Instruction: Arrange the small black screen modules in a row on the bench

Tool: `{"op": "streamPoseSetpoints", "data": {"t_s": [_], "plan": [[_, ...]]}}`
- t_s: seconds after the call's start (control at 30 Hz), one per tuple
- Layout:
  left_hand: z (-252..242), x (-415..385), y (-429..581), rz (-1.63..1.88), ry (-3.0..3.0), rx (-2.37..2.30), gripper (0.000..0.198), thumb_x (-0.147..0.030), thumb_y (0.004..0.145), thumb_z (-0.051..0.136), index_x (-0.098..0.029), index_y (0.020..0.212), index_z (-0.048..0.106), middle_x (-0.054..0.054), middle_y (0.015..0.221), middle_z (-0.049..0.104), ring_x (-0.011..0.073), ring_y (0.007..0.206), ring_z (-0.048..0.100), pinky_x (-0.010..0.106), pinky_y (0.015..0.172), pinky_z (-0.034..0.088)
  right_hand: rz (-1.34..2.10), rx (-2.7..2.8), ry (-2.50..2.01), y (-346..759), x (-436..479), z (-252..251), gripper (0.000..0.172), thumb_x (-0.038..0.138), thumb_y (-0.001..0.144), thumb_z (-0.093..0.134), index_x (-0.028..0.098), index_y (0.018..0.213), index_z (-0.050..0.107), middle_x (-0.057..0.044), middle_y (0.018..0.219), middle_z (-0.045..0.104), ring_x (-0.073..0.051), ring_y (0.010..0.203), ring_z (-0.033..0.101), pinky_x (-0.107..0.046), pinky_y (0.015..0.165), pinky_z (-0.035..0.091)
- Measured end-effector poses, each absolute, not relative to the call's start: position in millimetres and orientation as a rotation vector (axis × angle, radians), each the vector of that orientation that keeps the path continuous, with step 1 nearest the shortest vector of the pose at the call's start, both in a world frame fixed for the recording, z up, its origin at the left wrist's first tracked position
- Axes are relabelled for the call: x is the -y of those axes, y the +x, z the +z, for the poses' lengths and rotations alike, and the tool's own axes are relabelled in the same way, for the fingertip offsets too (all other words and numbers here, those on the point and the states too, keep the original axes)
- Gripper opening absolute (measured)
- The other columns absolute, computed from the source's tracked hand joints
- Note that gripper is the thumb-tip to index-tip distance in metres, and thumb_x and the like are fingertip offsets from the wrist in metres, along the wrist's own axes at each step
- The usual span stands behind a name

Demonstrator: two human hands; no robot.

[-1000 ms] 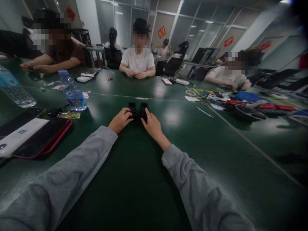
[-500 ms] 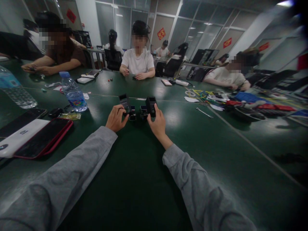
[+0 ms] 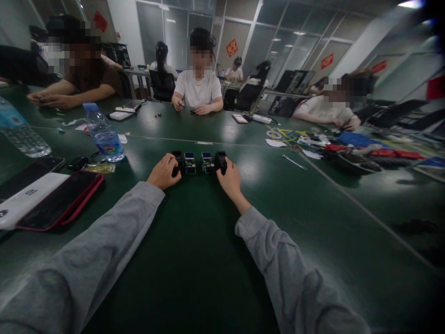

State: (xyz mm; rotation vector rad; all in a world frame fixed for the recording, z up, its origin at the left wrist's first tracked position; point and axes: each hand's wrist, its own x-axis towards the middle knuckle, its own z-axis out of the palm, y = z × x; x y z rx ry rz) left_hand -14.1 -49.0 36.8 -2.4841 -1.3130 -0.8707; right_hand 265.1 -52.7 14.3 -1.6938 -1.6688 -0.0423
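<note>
My left hand is closed on a small black plastic case that stands on the green table. To its right is a small circuit board with a little screen at its top. A similar circuit board sits a short gap further right. Beyond that one, my right hand grips another black case, fingers at its right side and thumb at the near side. Fingers partly hide both cases.
At left are a water bottle, a larger bottle, phones and a small yellow packet. A wrench and a pile of cables and cloth lie at right. Several people sit around the table.
Both black cases have come down from a raised, tilted position to the tabletop, on the outer sides of the boards. The boards and their screens now show more fully.
</note>
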Motion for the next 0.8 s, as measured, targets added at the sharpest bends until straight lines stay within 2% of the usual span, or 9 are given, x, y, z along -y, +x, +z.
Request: {"op": "streamPoseSetpoints", "data": {"t_s": [0.17, 0.3, 0.57, 0.8], "plan": [[44.5, 56.1, -12.6, -0.799, -2.424, 1.398, 0.016, -0.029, 0.079, 0.057, -0.018, 0.09, 0.05, 0.013, 0.107, 0.051, 0.0271, 0.096, 0.054, 0.043, 0.079, 0.049, -0.238, 1.663, -1.668, 261.7, 53.9, 14.6, 0.05, 0.028, 0.087, 0.051, 0.011, 0.133, 0.048, -0.021, 0.123, 0.048, -0.035, 0.118, 0.043, -0.051, 0.095, 0.04], [48.5, 60.7, -10.7, -0.852, -2.379, 1.416, 0.011, -0.029, 0.083, 0.054, -0.019, 0.086, 0.052, 0.012, 0.106, 0.053, 0.0281, 0.099, 0.052, 0.045, 0.084, 0.046, -0.355, 1.771, -1.515, 252.9, 63.5, 25.2, 0.04, 0.032, 0.095, 0.045, 0.017, 0.132, 0.049, -0.016, 0.134, 0.043, -0.032, 0.129, 0.033, -0.049, 0.103, 0.033], [42.9, 57.1, -8.1, -0.907, -2.435, 1.31, 0.038, -0.047, 0.088, 0.055, -0.023, 0.118, 0.054, 0.012, 0.127, 0.049, 0.0305, 0.114, 0.049, 0.048, 0.093, 0.043, -0.335, 2.034, -1.402, 246.3, 72.5, 33.2, 0.026, 0.036, 0.098, 0.047, 0.021, 0.118, 0.056, -0.009, 0.12, 0.056, -0.026, 0.12, 0.042, -0.042, 0.1, 0.03], [38.0, 51.0, -8.6, -0.996, -2.531, 1.234, 0.029, -0.037, 0.09, 0.053, -0.019, 0.113, 0.056, 0.013, 0.122, 0.051, 0.0278, 0.113, 0.051, 0.047, 0.096, 0.046, -0.332, 2.112, -1.358, 247.5, 70.9, 31.8, 0.025, 0.034, 0.098, 0.05, 0.021, 0.119, 0.056, -0.008, 0.116, 0.059, -0.026, 0.117, 0.046, -0.041, 0.096, 0.031]]}}
